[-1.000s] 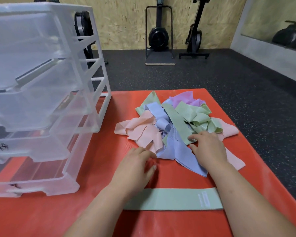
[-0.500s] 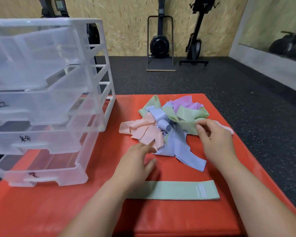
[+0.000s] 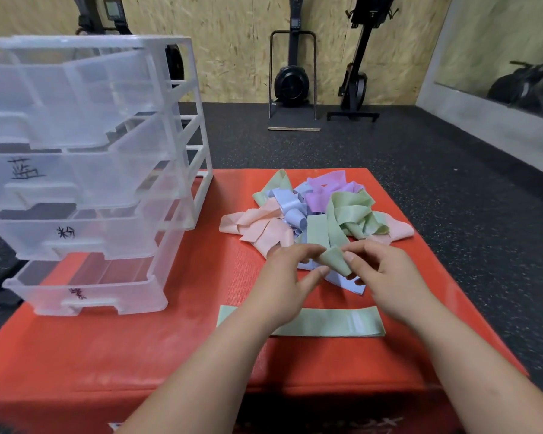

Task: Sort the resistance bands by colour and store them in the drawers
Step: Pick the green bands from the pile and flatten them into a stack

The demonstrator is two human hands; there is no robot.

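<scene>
Risk noted: we find left hand (image 3: 287, 278) and right hand (image 3: 389, 277) both pinching one green band (image 3: 335, 260) at the near edge of the pile (image 3: 314, 211); tangled neighbours may drag along, mixing colours.

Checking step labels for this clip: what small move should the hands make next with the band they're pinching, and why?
Probably draw the green band toward the person, free of the pile. Left hand and right hand both pinch its near end, while the rest runs back into the tangle. A flat green band already lies nearer on the mat, a likely spot for it.
</scene>
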